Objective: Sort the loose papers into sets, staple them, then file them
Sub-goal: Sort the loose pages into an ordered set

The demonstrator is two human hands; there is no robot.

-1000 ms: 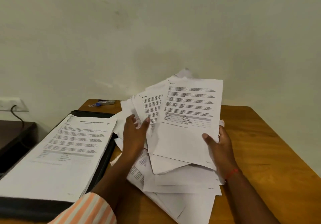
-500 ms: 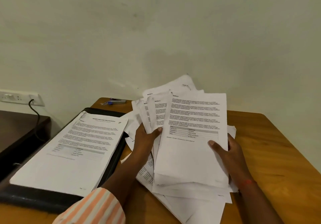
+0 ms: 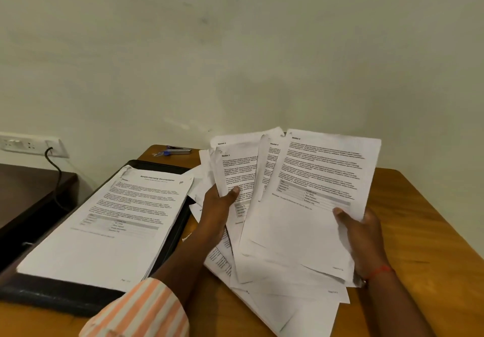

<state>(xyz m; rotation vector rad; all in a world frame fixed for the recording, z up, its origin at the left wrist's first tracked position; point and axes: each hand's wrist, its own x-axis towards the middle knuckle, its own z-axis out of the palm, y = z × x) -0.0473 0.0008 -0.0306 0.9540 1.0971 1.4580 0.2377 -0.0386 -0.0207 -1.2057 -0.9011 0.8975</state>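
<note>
Both hands hold up a fan of loose printed papers (image 3: 275, 232) over the middle of the wooden table (image 3: 424, 219). The left hand (image 3: 217, 205) pinches the left part of the fan, with its thumb laid across the front of a sheet headed "Section 2" (image 3: 235, 171) and its fingers hidden behind. The right hand (image 3: 364, 237) pinches the lower right edge of the front sheet (image 3: 319, 179), thumb on the printed face, the other fingers behind the paper. That front sheet carries paragraphs of text and a small table, and it overlaps the sheets to its left. More loose sheets (image 3: 301, 310) lie flat and untidy on the table under the fan, reaching toward the near edge. To the left, 1 squared stack of papers (image 3: 104, 219) rests on an open black file folder (image 3: 65, 297), its top page titled like a cover page. A silver and blue stapler (image 3: 178, 150) lies at the far edge of the table, near the wall and well apart from both hands. A striped orange and white sleeve (image 3: 141, 310) covers the left forearm, and a red thread (image 3: 379, 271) circles the right wrist. At far left a wall socket (image 3: 28, 144) has a black cable (image 3: 56, 171) plugged in above a dark side table (image 3: 26, 192).
</note>
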